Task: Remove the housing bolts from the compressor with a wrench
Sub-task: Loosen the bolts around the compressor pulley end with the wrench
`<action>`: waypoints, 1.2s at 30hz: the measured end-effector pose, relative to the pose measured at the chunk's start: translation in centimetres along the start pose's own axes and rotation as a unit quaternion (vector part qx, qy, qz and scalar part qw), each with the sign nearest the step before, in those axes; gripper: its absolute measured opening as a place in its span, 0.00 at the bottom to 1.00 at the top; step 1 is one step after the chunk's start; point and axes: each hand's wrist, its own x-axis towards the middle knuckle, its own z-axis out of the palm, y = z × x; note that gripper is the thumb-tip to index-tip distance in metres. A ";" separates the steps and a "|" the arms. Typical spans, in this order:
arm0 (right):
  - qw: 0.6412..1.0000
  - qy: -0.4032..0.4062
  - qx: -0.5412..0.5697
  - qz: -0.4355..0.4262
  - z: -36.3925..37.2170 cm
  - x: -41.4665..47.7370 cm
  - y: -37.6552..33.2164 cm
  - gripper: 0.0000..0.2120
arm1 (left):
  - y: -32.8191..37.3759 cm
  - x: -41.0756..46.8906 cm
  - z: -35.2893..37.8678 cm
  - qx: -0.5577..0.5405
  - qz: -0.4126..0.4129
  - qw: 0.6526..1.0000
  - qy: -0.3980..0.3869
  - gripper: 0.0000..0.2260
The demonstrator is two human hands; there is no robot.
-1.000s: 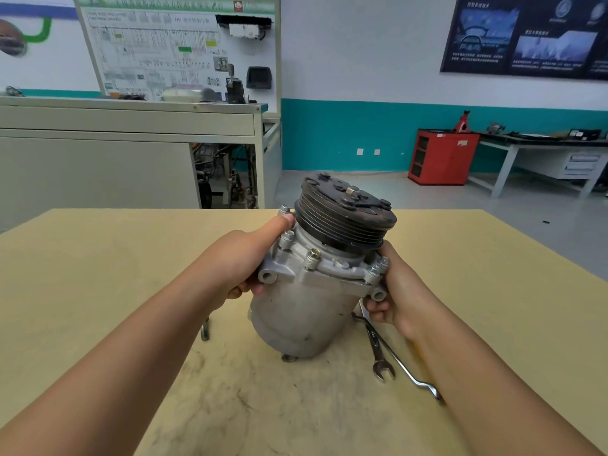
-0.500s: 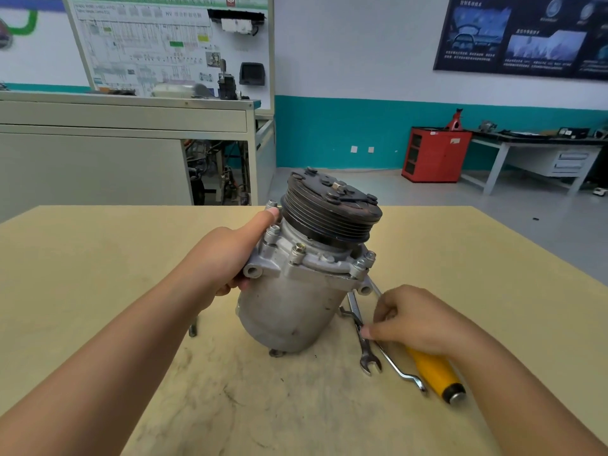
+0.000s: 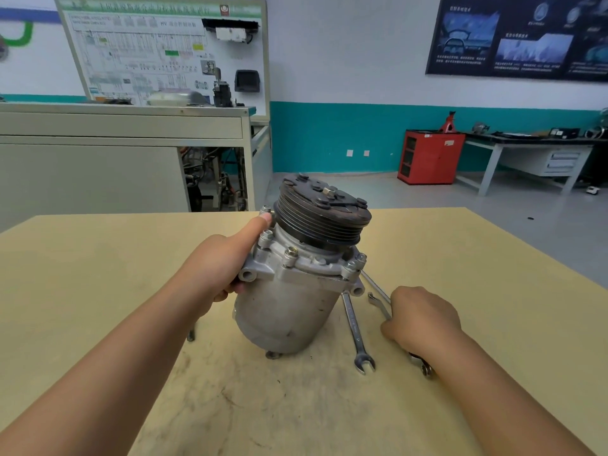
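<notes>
Right hand now on wrench

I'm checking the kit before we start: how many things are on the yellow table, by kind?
Compressor: 1
Wrenches: 2, one lying free, one held by the right hand
Thin metal rod: 1
Half-hidden tool left of the compressor: 1
Total: 5

Setting: automotive training workshop. Evidence:
- wiring-diagram training board on a grey console
- red cabinet, with a red jack stand showing above it
- grey side table strewn with parts
- car-themed wall poster
- wrench on my scuffed yellow bench
</notes>
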 end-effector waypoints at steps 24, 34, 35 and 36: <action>0.993 -0.075 0.024 -0.083 0.3 -1.8 -3.0 0.12 | 0.1 -0.3 -0.5 0.019 0.007 0.999 -0.028 0.31; 0.901 -0.068 0.423 -0.068 -8.6 -2.7 3.3 0.11 | 0.4 -1.0 -1.6 0.053 0.057 0.996 -0.043 0.40; 0.897 -0.063 0.430 -0.082 -9.5 -3.0 3.6 0.11 | 0.5 -1.1 -2.0 0.051 0.064 0.996 -0.039 0.41; 0.896 -0.047 0.432 -0.094 -10.3 -3.2 3.8 0.11 | 0.7 -1.1 -2.3 0.050 0.071 0.996 -0.033 0.42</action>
